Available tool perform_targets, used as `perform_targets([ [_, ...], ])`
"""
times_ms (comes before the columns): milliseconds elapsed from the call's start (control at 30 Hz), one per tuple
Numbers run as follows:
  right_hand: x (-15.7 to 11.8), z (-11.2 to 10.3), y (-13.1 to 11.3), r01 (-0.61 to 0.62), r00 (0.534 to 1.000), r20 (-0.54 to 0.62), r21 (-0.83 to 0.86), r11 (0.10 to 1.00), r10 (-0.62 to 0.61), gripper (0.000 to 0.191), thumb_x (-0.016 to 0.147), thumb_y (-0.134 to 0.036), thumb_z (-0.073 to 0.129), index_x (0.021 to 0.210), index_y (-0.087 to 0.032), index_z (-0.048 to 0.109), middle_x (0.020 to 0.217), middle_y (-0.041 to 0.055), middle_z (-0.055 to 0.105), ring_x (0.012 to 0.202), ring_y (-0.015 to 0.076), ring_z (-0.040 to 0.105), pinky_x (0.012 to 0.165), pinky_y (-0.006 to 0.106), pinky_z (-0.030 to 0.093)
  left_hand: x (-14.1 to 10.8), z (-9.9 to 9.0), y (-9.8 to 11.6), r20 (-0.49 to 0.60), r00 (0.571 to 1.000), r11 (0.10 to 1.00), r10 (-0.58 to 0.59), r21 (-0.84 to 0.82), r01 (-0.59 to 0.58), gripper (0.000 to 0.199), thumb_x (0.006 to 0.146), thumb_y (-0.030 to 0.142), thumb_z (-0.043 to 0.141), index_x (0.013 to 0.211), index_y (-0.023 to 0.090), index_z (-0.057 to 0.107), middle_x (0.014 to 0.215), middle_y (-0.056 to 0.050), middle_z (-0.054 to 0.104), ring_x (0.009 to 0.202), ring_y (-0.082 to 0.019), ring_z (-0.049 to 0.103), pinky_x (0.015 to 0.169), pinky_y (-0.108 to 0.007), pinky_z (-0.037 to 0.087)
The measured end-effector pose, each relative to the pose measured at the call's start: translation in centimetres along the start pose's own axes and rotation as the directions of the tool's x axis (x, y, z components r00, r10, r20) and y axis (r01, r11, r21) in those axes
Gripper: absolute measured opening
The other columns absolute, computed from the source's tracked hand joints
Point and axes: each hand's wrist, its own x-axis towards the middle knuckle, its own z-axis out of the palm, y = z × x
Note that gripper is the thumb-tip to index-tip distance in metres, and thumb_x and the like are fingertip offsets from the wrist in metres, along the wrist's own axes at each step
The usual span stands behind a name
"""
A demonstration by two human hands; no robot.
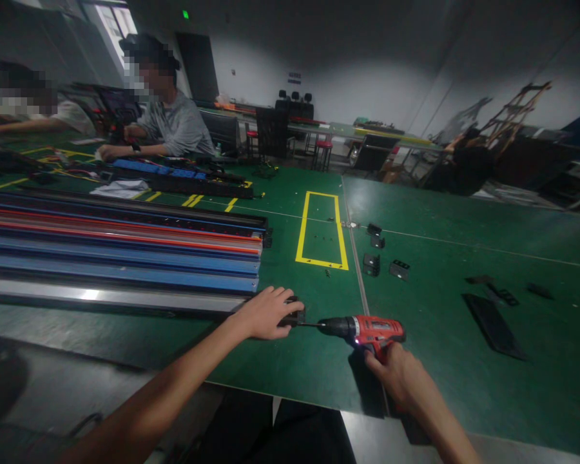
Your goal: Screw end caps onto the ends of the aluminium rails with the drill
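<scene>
My right hand [400,372] is wrapped round the grip of a red and black power drill [377,330], held level with its long bit pointing left. The bit's tip meets a small black end piece [297,314] at the right end of the nearest long metal profile [174,301]. Over that end lies my left hand [269,312], its fingers curved round the black piece. Behind it, several long blue, red and black profiles [212,261] lie side by side on the green table [430,348].
Small black brackets [371,264] lie right of a yellow taped rectangle [342,248], which has small screws near it. A flat black plate [493,327] rests farther right. Two people sit at the back left, one in a grey shirt [178,125], beside wired parts.
</scene>
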Motion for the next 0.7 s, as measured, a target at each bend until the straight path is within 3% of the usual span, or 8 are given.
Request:
perform_targets([
  [700, 0.26, 0.16, 0.16, -0.020, 1.000, 0.015, -0.051, 0.998, 0.021, 0.038, 0.096, -0.053, 0.047, 0.093, -0.017, 0.061, 0.093, 0.0176, 0.075, 0.086, 0.0321, 0.075, 0.069, 0.036, 0.047, -0.01, -0.10, 0.05, -0.002, 1.000, 1.000, -0.002, -0.007, 0.002, 0.046, 0.089, 0.039, 0.065, 0.133, 0.029, 0.058, 0.119, -0.009, 0.060, 0.106, -0.029, 0.059, 0.086, -0.040, 0.044],
])
